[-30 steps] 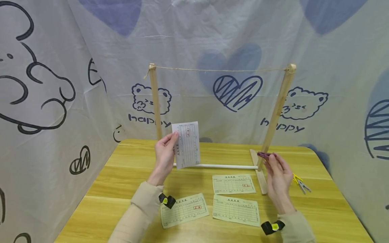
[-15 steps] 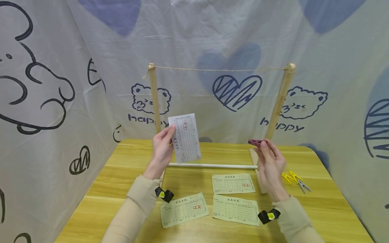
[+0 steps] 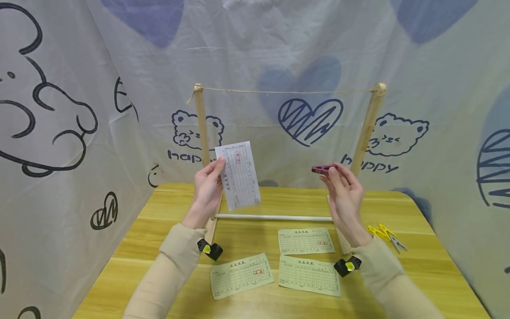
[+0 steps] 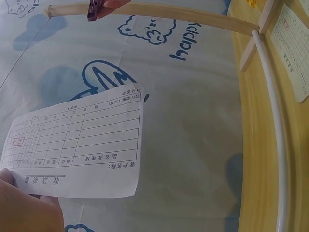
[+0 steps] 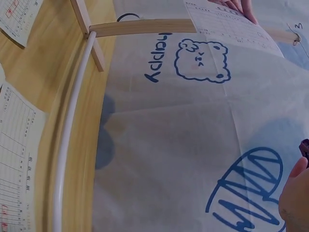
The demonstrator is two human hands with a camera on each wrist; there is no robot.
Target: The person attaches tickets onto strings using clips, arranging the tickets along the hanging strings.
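My left hand (image 3: 207, 188) pinches a white printed receipt slip (image 3: 240, 177) by its left edge, holding it up in front of the left wooden post (image 3: 202, 128). A red stamp shows near the slip's top. In the left wrist view the slip (image 4: 77, 140) spreads out from the thumb and fingers. My right hand (image 3: 343, 195) pinches a dark purple clothespin (image 3: 322, 169) between thumb and fingertips, its far end pointing left. Above both hands a thin string (image 3: 287, 92) runs between the tops of the two posts, with nothing hanging on it.
Three pale green receipt slips (image 3: 307, 240) lie on the wooden table (image 3: 131, 266) in front of the frame. Yellow and grey clothespins (image 3: 386, 232) lie at the right. A white rod (image 3: 275, 217) joins the posts low down. A patterned cloth (image 3: 247, 44) hangs behind.
Both hands have risen. The left hand has shifted slightly left with the white slip, and the right hand has moved left and up with the purple clothespin.
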